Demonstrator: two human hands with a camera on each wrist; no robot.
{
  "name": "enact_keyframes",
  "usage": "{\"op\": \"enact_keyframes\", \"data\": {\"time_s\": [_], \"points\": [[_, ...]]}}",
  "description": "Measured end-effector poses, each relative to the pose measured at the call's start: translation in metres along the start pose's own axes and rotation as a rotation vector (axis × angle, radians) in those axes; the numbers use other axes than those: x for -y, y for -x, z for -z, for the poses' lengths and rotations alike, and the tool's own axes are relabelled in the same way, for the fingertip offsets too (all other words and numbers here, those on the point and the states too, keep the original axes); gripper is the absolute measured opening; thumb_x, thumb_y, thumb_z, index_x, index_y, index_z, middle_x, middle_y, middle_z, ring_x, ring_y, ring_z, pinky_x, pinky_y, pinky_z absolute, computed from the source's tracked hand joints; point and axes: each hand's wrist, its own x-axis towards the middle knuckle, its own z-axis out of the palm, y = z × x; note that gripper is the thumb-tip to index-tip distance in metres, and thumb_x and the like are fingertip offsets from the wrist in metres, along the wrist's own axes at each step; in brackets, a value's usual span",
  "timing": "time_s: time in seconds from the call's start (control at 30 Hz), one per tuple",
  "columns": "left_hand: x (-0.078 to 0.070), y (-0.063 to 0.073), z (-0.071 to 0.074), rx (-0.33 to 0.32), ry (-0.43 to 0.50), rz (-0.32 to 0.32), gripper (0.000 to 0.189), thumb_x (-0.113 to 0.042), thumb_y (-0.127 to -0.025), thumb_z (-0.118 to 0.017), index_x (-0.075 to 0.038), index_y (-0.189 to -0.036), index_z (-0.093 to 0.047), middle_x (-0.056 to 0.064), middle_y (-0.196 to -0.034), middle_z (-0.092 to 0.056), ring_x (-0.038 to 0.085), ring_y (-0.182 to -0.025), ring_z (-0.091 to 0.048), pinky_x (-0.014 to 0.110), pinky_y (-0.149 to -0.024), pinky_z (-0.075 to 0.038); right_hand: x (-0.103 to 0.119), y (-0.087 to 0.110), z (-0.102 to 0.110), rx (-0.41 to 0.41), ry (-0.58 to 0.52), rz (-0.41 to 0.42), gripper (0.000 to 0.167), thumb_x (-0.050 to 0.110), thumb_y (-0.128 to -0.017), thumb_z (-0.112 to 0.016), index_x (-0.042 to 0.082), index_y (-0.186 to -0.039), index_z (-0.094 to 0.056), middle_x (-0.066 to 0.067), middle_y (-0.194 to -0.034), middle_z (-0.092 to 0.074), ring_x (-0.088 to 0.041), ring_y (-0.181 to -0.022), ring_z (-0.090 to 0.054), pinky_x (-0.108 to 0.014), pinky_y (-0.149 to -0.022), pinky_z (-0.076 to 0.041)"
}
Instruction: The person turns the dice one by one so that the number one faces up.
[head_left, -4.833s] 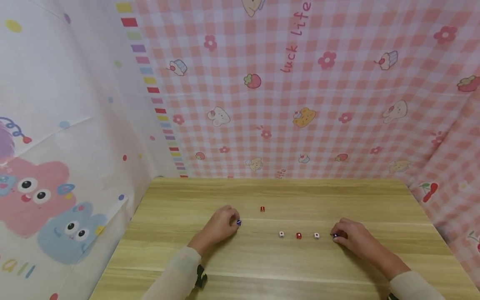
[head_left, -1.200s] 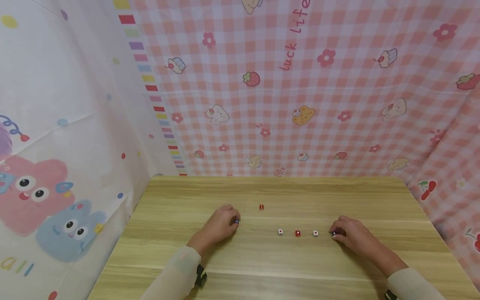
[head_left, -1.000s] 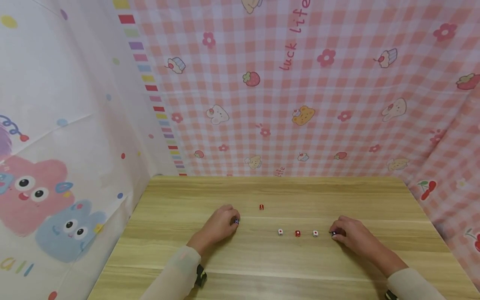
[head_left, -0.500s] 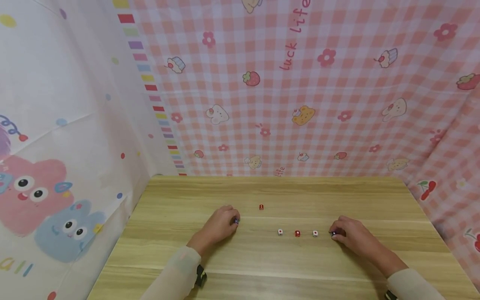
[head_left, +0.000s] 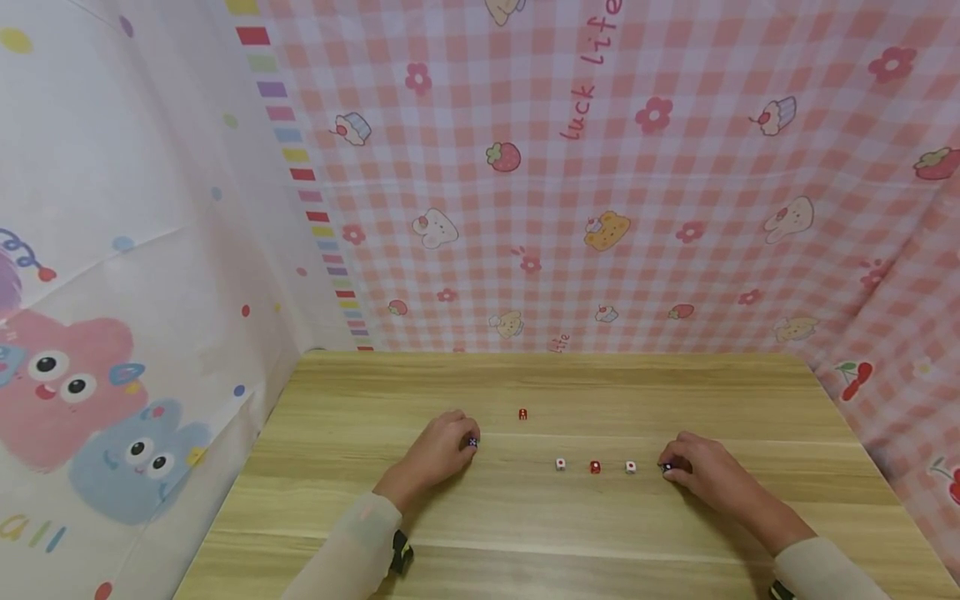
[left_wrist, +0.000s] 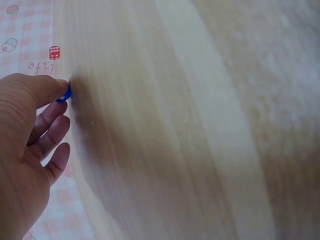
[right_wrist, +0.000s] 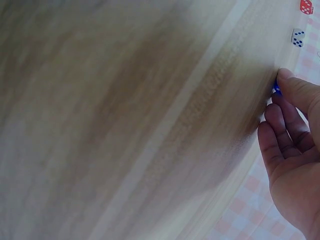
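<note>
Thumb and finger of my left hand pinch a blue die down at the tabletop, left of the middle. My right hand pinches another blue die at the right end of a row. That row runs leftward with a white die, a red die and a second white die, spaced apart, each with a single pip on top. Farther back, right of my left hand, lies a lone red die. My fingers partly cover both blue dice.
The dice lie on a wood-grain table. Behind its far edge hangs a pink checked cloth; a white cartoon-print cloth hangs on the left. Dark bands sit at the wrists.
Since the earliest frame, the left blue die has turned slightly in my fingers and shows a different face. The head view has shifted a little. Over the last second nothing moves noticeably.
</note>
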Motion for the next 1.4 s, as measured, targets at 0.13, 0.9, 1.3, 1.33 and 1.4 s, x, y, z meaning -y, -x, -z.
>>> {"op": "enact_keyframes", "data": {"time_s": [0.13,0.9,1.3,1.33,1.4], "points": [[0.0000,0.0000,-0.0004,-0.006,0.006,0.007,0.009,-0.009,-0.089,-0.078,-0.014,-0.091,-0.071,-0.004,-0.088,-0.061,0.012,-0.083,-0.056,0.032,-0.078,-0.053,-0.0005,-0.0001,-0.0005,-0.007,0.004,0.003,0.016,0.007,-0.083,-0.084,0.018,-0.090,-0.074,0.012,-0.084,-0.059,0.003,-0.076,-0.053,-0.024,-0.065,-0.050],[-0.0012,0.0027,-0.0011,-0.026,0.029,-0.041,0.010,-0.003,-0.088,-0.075,-0.010,-0.096,-0.076,0.002,-0.096,-0.064,0.017,-0.088,-0.062,0.034,-0.080,-0.057,0.0004,0.0013,-0.0019,-0.048,-0.002,0.019,0.018,0.006,-0.081,-0.085,0.018,-0.088,-0.073,0.012,-0.083,-0.059,0.003,-0.075,-0.052,-0.024,-0.064,-0.049],[-0.0028,0.0034,-0.0021,0.003,0.073,-0.036,0.018,-0.003,-0.090,-0.075,-0.006,-0.108,-0.075,0.004,-0.104,-0.064,0.015,-0.093,-0.063,0.032,-0.084,-0.057,-0.0013,0.0009,-0.0024,-0.048,-0.007,0.023,0.017,0.006,-0.082,-0.085,0.018,-0.088,-0.074,0.012,-0.083,-0.059,0.003,-0.075,-0.052,-0.025,-0.065,-0.049],[-0.0031,0.0035,-0.0020,0.005,0.083,-0.021,0.018,-0.004,-0.090,-0.075,-0.006,-0.108,-0.075,0.004,-0.104,-0.064,0.015,-0.093,-0.062,0.033,-0.084,-0.057,-0.0012,0.0011,-0.0023,-0.051,-0.007,0.027,0.017,0.006,-0.081,-0.085,0.018,-0.088,-0.074,0.012,-0.083,-0.059,0.003,-0.075,-0.052,-0.025,-0.065,-0.049],[-0.0034,0.0038,-0.0019,0.004,0.098,0.007,0.017,-0.005,-0.089,-0.077,-0.006,-0.106,-0.073,0.003,-0.103,-0.064,0.014,-0.091,-0.061,0.033,-0.083,-0.057,-0.0011,0.0015,-0.0021,-0.053,-0.011,0.033,0.017,0.006,-0.081,-0.085,0.017,-0.088,-0.074,0.012,-0.083,-0.059,0.002,-0.075,-0.052,-0.024,-0.064,-0.048]]}}
